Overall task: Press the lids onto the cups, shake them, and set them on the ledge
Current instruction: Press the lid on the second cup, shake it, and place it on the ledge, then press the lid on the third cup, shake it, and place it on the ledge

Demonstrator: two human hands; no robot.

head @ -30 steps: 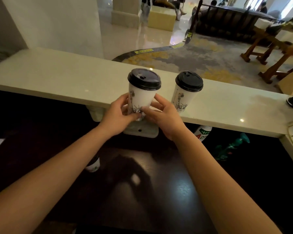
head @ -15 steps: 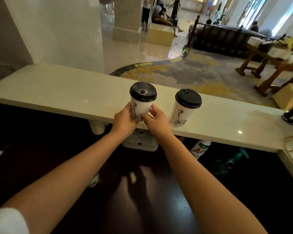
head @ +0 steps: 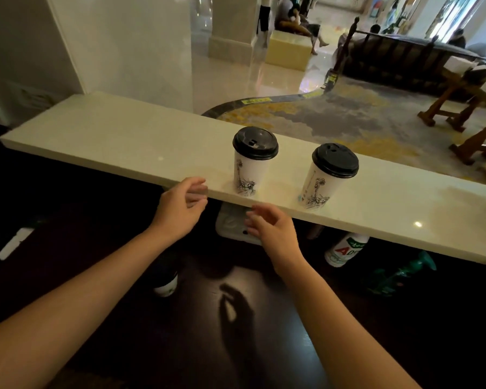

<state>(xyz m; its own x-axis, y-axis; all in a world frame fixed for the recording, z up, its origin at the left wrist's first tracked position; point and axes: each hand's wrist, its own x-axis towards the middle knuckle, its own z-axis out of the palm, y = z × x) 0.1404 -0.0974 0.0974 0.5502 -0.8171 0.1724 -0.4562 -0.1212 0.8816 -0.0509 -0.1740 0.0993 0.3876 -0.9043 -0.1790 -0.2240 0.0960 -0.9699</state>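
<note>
Two white paper cups with black lids stand upright on the pale stone ledge (head: 124, 141). The left cup (head: 250, 169) sits near the ledge's front edge, the right cup (head: 324, 181) a hand's width to its right. My left hand (head: 181, 209) hovers just below and left of the left cup, fingers apart, holding nothing. My right hand (head: 272, 226) is below the ledge's front edge, under the left cup, also with spread fingers and nothing in it. Neither hand touches a cup.
Under the ledge lie a white plastic piece (head: 233, 226), a white bottle with a green label (head: 344, 248), a dark bottle (head: 166, 284) and a green object (head: 399, 273) on the dark wooden surface (head: 180, 346). Beyond the ledge is a lobby with seated people.
Both hands carried the left cup onto the ledge, let go of it and drew back toward me. The right cup has stayed in place.
</note>
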